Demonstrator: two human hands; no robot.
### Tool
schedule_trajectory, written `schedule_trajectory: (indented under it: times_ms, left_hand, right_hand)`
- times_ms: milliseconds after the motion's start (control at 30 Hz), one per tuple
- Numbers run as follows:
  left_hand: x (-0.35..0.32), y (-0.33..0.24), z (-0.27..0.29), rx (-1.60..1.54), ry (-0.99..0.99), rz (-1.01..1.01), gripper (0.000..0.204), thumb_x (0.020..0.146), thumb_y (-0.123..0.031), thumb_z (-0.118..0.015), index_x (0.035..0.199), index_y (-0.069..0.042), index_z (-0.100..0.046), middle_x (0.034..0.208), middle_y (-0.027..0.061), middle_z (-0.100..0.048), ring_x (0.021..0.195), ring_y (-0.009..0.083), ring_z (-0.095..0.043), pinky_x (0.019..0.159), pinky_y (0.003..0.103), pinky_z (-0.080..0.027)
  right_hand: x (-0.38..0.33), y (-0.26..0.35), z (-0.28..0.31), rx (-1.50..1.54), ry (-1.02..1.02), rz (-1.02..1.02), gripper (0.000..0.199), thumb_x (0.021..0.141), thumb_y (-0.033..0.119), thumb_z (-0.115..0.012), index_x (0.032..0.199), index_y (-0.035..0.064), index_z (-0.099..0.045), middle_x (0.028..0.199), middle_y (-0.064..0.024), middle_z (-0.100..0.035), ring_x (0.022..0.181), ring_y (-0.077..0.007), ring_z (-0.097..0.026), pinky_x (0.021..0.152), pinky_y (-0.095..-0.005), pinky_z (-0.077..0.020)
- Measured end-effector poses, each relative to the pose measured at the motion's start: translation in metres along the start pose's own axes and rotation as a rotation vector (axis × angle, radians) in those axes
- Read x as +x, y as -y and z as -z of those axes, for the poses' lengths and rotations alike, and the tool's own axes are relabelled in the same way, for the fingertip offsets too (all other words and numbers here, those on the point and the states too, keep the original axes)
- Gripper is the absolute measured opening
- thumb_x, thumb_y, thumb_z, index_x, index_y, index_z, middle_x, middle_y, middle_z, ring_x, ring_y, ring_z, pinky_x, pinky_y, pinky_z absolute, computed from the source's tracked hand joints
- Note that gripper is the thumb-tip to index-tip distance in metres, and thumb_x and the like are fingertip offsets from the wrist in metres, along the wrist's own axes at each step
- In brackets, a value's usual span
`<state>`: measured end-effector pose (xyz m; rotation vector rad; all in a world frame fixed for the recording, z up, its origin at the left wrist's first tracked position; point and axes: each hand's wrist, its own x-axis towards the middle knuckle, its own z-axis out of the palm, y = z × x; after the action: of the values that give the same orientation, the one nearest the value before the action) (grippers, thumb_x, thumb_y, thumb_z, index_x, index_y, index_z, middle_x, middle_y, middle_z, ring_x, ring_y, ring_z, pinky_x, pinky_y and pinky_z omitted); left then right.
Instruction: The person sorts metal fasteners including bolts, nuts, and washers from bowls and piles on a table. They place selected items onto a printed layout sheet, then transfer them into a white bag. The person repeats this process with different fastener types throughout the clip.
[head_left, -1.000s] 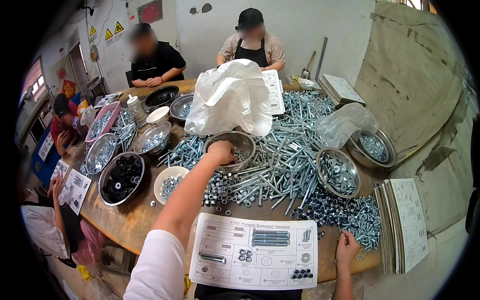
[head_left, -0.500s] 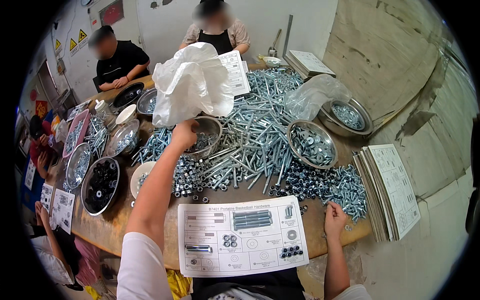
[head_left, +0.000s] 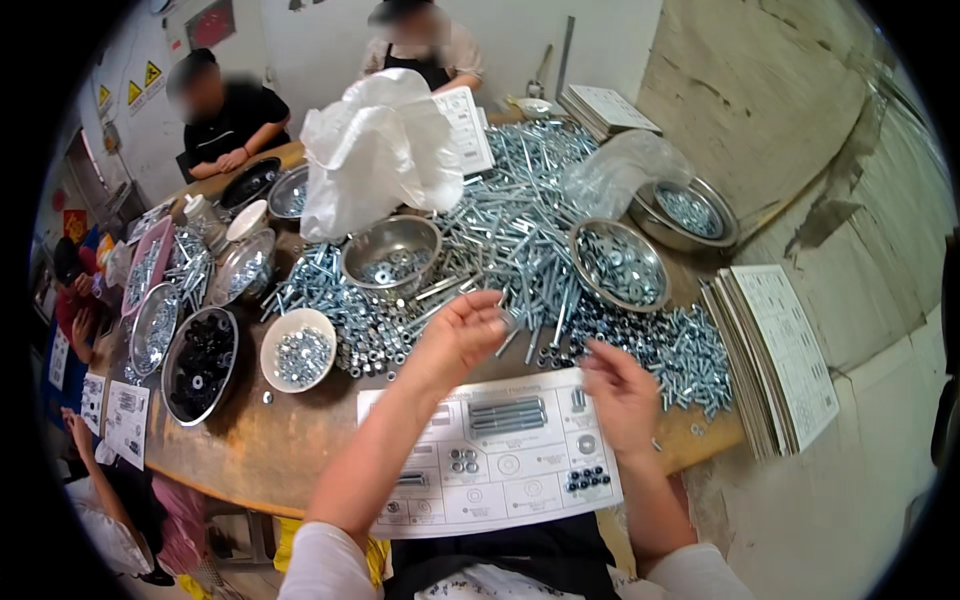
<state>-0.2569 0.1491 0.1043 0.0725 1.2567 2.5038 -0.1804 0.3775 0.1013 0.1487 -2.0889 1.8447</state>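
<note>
1. The left hand (head_left: 462, 335) has pulled back from the bowl (head_left: 392, 252) at 11 o'clock and now hovers above the sheet (head_left: 500, 460), fingers pinched on a small metal piece (head_left: 510, 320); picking looks done.
2. The right hand (head_left: 622, 392) has risen off the tabletop (head_left: 260, 450) at 3 o'clock, fingers half curled, apparently empty.

We see our left hand (head_left: 462, 335) raised, fingers curled — our right hand (head_left: 620, 392) hovers lower, palm down, fingers loosely bent.
</note>
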Motion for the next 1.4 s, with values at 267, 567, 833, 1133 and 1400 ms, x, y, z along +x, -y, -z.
schedule_trajectory:
  times_ms: [267,567,833,1133,1400]
  left_hand:
    - [-0.063,0.072,-0.039,-0.277,-0.104,0.029,0.037,0.092,-0.002,-0.063,0.127,-0.002,-0.055,0.112,0.0065,-0.063,0.102,0.0154,-0.062,0.092,0.029,-0.051]
    - [-0.091,0.085,-0.038,-0.347,-0.144,0.159,0.034,0.102,-0.023,-0.049,0.126,0.0,-0.054,0.121,0.0101,-0.06,0.111,0.0184,-0.059,0.097,0.035,-0.05]
    - [-0.107,0.09,-0.027,-0.246,-0.079,0.425,0.042,0.102,-0.039,-0.048,0.12,-0.002,-0.056,0.117,0.0135,-0.064,0.106,0.0205,-0.065,0.091,0.035,-0.053]
    - [-0.117,0.085,-0.029,-0.148,0.032,0.5,0.049,0.101,-0.045,-0.049,0.126,-0.003,-0.055,0.11,0.0106,-0.068,0.103,0.0227,-0.068,0.084,0.033,-0.056]
    - [-0.141,0.101,-0.037,-0.151,0.033,0.559,0.049,0.103,-0.043,-0.044,0.134,-0.005,-0.05,0.115,0.0067,-0.066,0.101,0.0188,-0.067,0.085,0.031,-0.052]
  right_hand:
    - [-0.019,0.007,-0.041,-0.167,0.021,0.192,0.023,0.08,-0.002,-0.07,0.103,0.0016,-0.07,0.087,-0.0079,-0.068,0.076,-0.0118,-0.064,0.061,-0.0241,-0.0523]
    - [-0.044,0.004,-0.038,-0.632,0.107,0.554,0.034,0.069,0.0,-0.074,0.101,0.0086,-0.07,0.082,-0.0057,-0.065,0.084,-0.0255,-0.062,0.089,-0.0461,-0.0468]
    - [-0.059,0.003,-0.026,-0.489,0.282,0.386,0.047,0.075,0.001,-0.071,0.12,0.0075,-0.063,0.095,-0.0062,-0.068,0.095,-0.0199,-0.064,0.094,-0.0432,-0.0473]
    - [-0.041,-0.001,0.004,0.104,0.709,-0.29,0.061,0.08,-0.006,-0.065,0.138,0.0001,-0.048,0.112,-0.0099,-0.067,0.101,-0.0131,-0.062,0.089,-0.0282,-0.0502]
    - [-0.073,0.004,0.007,-0.147,0.631,-0.161,0.045,0.077,0.001,-0.072,0.12,0.0044,-0.063,0.096,-0.0082,-0.071,0.088,-0.014,-0.067,0.082,-0.0278,-0.0534]
